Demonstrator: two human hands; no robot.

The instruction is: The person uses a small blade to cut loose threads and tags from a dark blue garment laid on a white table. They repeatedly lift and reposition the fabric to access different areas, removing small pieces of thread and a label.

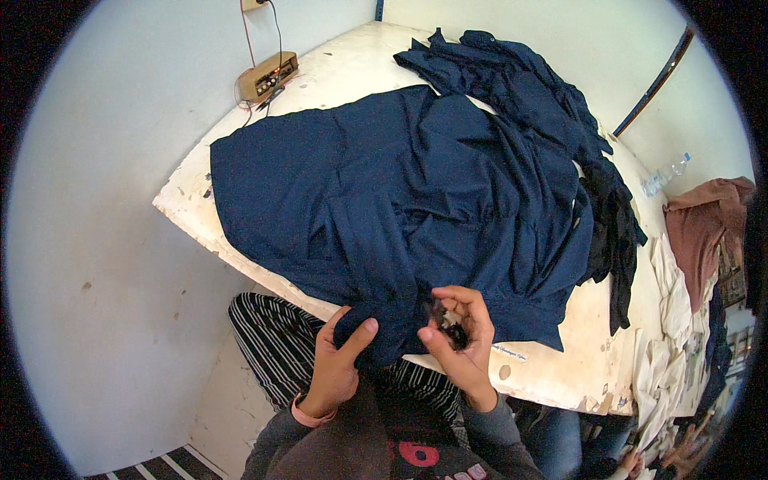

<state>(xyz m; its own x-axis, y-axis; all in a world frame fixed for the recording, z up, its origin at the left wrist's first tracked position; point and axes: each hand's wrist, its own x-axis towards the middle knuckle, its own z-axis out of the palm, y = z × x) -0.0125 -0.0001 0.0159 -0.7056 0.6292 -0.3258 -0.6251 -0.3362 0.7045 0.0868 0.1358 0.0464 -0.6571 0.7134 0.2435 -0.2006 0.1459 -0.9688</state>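
Observation:
A large navy blue garment (320, 184) lies spread in loose folds over the white table, its near part hanging over the front edge. My left hand (336, 364) is closed on that near edge, thumb on top of the cloth and fingers underneath. Just to the right, my right hand (470, 348) curls around a small, dark, partly shiny thing (454, 330); its kind is not clear. The thumb and fingers of this hand are close to the cloth. Whether they touch it I cannot tell.
More navy clothing (512, 76) is heaped at the back, with black cloth (612, 232) at the right. A corded brown box with knobs (270, 78) stands far left. A plastic bottle (666, 174) and brown cloth (704, 216) lie right. Another person's hand (684, 452) shows lower right.

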